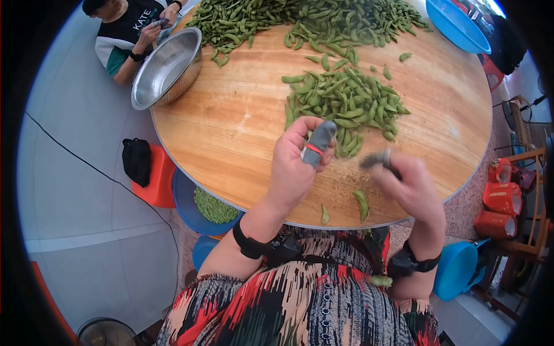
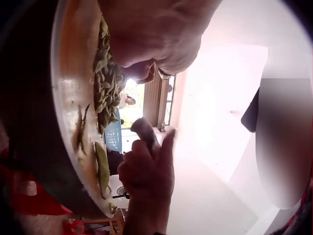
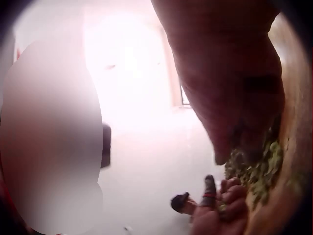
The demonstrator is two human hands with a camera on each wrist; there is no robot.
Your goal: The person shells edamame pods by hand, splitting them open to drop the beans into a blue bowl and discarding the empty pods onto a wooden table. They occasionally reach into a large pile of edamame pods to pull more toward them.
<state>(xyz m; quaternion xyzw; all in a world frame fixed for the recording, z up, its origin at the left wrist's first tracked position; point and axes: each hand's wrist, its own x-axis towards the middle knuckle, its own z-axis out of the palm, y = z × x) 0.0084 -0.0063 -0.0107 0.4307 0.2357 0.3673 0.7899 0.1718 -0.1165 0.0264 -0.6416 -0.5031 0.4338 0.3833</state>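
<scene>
My left hand (image 1: 291,164) is raised over the table edge with its fingers curled in. A grey finger cot with a red band (image 1: 314,151) covers its thumb. In the right wrist view a bit of green bean (image 3: 222,208) shows between its fingers. My right hand (image 1: 407,184), blurred by motion, is apart to the right, its thumb spread from the fingers and nothing visible in its grasp; it wears a grey finger cot (image 2: 143,128) too. Just beyond both hands lies a small heap of green soybean pods (image 1: 346,101). Two loose pods (image 1: 362,205) lie near the table edge.
A larger pod heap (image 1: 346,23) covers the far side of the round wooden table (image 1: 231,132). A steel colander (image 1: 167,72) stands at the left rim, beside another person (image 1: 130,34). Below left, a blue basin (image 1: 183,202) holds shelled beans. A blue basket (image 1: 459,26) sits far right.
</scene>
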